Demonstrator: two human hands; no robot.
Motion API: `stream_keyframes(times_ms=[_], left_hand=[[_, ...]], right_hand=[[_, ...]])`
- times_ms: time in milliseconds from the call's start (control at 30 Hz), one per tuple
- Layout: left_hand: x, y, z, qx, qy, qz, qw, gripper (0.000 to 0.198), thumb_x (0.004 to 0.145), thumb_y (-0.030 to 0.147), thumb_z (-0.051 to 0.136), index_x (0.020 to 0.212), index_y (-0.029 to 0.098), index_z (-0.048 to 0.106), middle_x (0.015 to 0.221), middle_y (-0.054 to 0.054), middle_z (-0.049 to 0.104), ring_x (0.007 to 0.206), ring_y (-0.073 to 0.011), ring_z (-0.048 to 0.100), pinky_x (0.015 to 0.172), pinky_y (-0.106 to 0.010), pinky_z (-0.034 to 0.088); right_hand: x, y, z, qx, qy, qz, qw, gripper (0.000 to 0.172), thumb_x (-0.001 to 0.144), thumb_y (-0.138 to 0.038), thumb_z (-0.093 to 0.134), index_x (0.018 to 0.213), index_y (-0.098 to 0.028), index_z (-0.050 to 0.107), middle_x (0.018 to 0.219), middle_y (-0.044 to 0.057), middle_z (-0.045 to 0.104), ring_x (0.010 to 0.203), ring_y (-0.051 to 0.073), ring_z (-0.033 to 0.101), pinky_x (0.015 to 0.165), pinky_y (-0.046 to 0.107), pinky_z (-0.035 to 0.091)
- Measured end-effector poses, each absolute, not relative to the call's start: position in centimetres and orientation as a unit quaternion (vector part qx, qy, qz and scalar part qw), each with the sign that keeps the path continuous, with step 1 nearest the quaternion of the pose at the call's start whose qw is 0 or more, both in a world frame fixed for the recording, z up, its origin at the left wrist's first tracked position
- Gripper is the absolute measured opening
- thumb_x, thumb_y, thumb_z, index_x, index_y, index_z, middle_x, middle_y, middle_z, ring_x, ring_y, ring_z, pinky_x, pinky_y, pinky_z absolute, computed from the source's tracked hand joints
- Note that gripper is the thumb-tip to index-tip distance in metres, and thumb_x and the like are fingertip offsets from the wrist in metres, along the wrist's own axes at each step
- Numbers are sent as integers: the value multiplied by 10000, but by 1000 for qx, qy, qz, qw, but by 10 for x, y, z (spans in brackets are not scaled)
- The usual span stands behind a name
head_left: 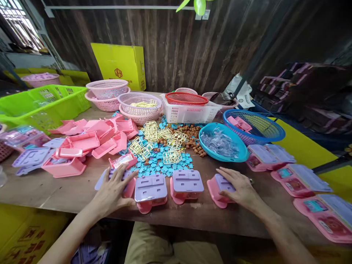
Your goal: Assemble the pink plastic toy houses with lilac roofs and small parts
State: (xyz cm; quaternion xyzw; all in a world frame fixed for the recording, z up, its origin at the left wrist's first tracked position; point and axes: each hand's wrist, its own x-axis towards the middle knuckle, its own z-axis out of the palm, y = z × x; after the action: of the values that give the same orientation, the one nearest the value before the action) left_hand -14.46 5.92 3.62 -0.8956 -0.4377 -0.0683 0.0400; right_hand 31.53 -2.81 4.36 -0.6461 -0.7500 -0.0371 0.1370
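Note:
Along the near table edge, several pink plastic toy boxes with purple lids stand in a row. My left hand (114, 189) lies with spread fingers over the leftmost lidded box (129, 190), hiding much of it. At the right end, my right hand (238, 187) grips another lidded box (217, 196), thumb in front and fingers across its purple lid. Between my hands are two upright boxes, a left one (151, 189) and a right one (187, 183), untouched except that my left thumb comes close to the left one.
Pink trays (82, 141) are heaped at left beside a green crate (46, 106). Blue pieces (165, 165), cream part frames (151, 132) and brown pieces (192, 137) lie behind the row. A turquoise basin (244, 156) holds clear plastic. More filled boxes (324, 216) line the right.

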Motion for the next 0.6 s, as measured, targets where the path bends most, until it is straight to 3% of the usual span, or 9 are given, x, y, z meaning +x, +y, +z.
stream_keyframes(times_ms=[167, 333, 433, 533, 600], left_hand=[[-127, 52, 42, -899, -434, -54, 31, 825, 639, 657, 622, 1346, 279, 425, 1438, -157, 358, 1305, -418, 301, 1001, -687, 165], [-122, 50, 41, -905, -423, -53, 17, 714, 761, 491, 585, 1397, 295, 326, 1350, -83, 499, 1245, -353, 405, 1038, -646, 148], [-128, 53, 39, -908, -413, -59, 24, 681, 782, 486, 555, 1394, 287, 332, 1337, -77, 511, 1236, -339, 418, 1058, -633, 99], [-124, 54, 44, -910, -406, -71, 49, 749, 775, 549, 526, 1414, 237, 293, 1375, -114, 461, 1293, -364, 335, 1063, -632, 49], [-107, 52, 51, -913, -392, -91, 65, 834, 775, 604, 493, 1439, 181, 215, 1416, -150, 395, 1342, -374, 241, 1067, -623, 40]], right_hand=[[280, -22, 32, -674, -724, -53, 138, 585, 791, -576, 494, 1248, -213, 534, 1229, 117, 602, 1096, 294, 543, 875, 487, 406], [247, -21, 27, -694, -697, -77, 161, 520, 872, -546, 383, 1231, -202, 536, 1202, 125, 614, 1098, 305, 533, 915, 554, 346], [241, -21, 29, -690, -696, -74, 188, 498, 909, -514, 317, 1216, -191, 539, 1201, 126, 616, 1135, 312, 514, 953, 593, 298], [247, -6, 45, -674, -706, -18, 215, 425, 927, -426, 328, 1175, -172, 559, 1150, 123, 639, 1083, 266, 554, 920, 469, 394], [251, 17, 61, -678, -714, 45, 168, 340, 919, -335, 370, 1113, -163, 589, 1075, 112, 663, 993, 228, 595, 833, 357, 453]])
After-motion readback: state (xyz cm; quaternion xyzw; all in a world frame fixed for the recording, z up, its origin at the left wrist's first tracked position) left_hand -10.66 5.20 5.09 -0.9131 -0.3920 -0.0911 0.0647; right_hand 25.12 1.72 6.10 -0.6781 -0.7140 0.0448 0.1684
